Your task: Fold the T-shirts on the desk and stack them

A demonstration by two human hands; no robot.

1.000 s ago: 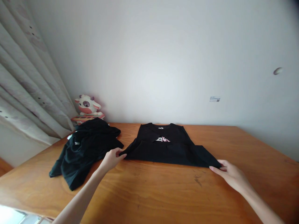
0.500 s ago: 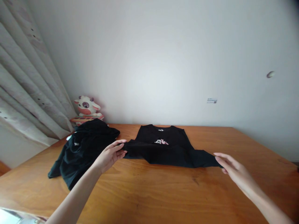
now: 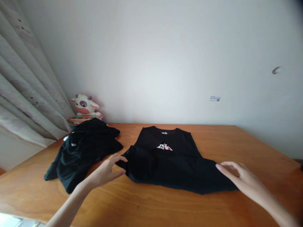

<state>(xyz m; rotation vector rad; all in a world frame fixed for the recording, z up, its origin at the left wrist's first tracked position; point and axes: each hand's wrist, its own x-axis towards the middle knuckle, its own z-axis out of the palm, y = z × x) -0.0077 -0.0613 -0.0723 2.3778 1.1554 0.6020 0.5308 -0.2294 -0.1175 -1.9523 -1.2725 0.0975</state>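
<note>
A black shirt (image 3: 175, 170) lies in front of me, its neckline (image 3: 164, 130) toward the wall. Its lower part is bunched and folded, partly over the white and pink chest print (image 3: 164, 147). At its left edge is my left hand (image 3: 110, 170), fingers curled over the cloth and the thumb apart below them. My right hand (image 3: 239, 176) has thumb and forefinger tips together at the shirt's right edge. A corner of cloth runs behind that hand.
A second dark garment (image 3: 80, 154) lies crumpled on the wooden table (image 3: 151, 205) at left. Behind it stands a cow toy with keys (image 3: 85, 105), against the wall (image 3: 151, 63). A curtain (image 3: 28, 82) hangs at far left.
Both hands have come lower and nearer to me. The shirt's bottom has come down and spread toward me, showing more of the print. My left thumb has parted from the fingers.
</note>
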